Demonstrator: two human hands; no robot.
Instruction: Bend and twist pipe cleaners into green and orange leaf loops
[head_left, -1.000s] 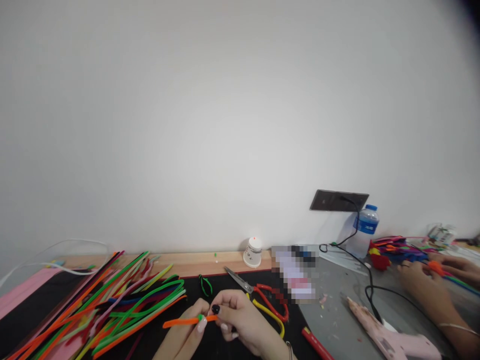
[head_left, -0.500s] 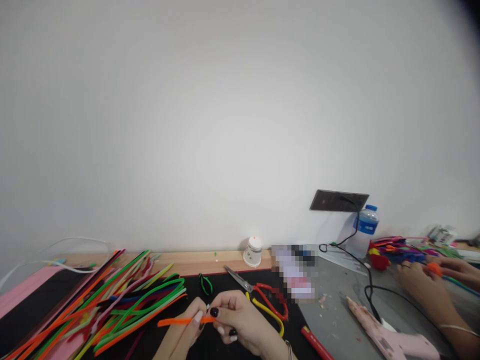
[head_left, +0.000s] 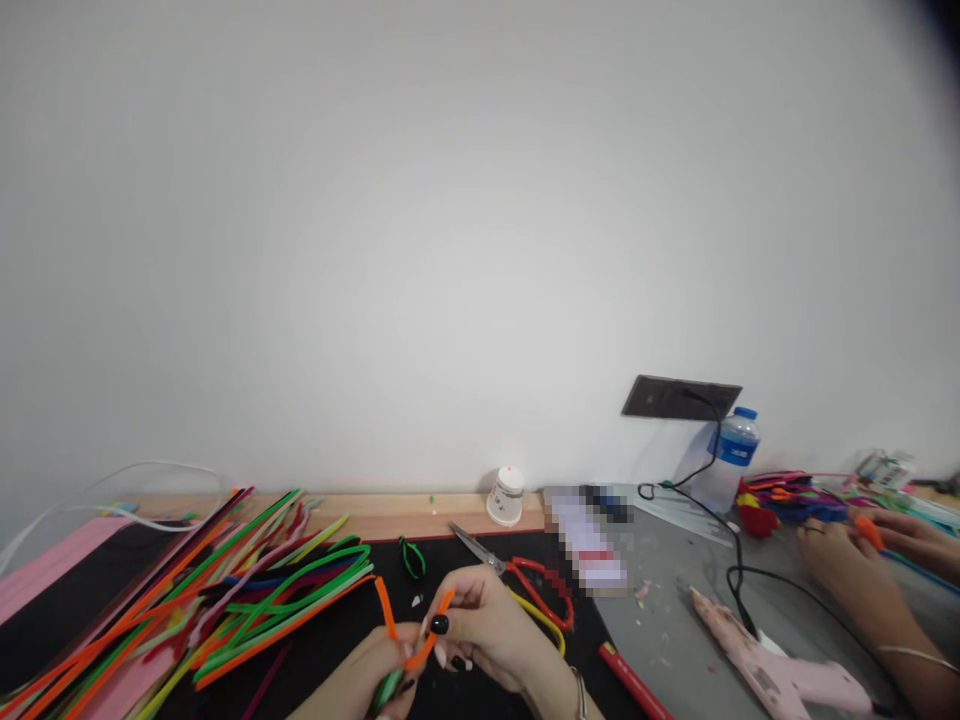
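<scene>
My left hand (head_left: 384, 662) is closed on an orange pipe cleaner (head_left: 385, 608), one end of which sticks up above the fingers. My right hand (head_left: 484, 625) pinches the other part of it between thumb and fingers, and a short tip shows above the black thumbnail. Between the two hands the pipe cleaner is bent. A green patch shows at my left thumb; I cannot make out what it is. Just beyond my right hand lie scissors (head_left: 536, 585) with red handles and a yellow pipe cleaner (head_left: 546, 622). A small green-and-black loop (head_left: 412, 558) lies ahead of my hands.
Many coloured pipe cleaners (head_left: 281, 605) are heaped at left. A white cup (head_left: 506, 495) stands near the wall. To the right are a blurred phone (head_left: 592, 545), a red tool handle (head_left: 634, 680), a corded pink glue gun (head_left: 780, 660) and a water bottle (head_left: 731, 460). Another person's hands (head_left: 847, 570) work at far right.
The orange pipe cleaner, nearly straight and level before, is now bent, with its left end pointing up. My left hand has turned and moved slightly lower.
</scene>
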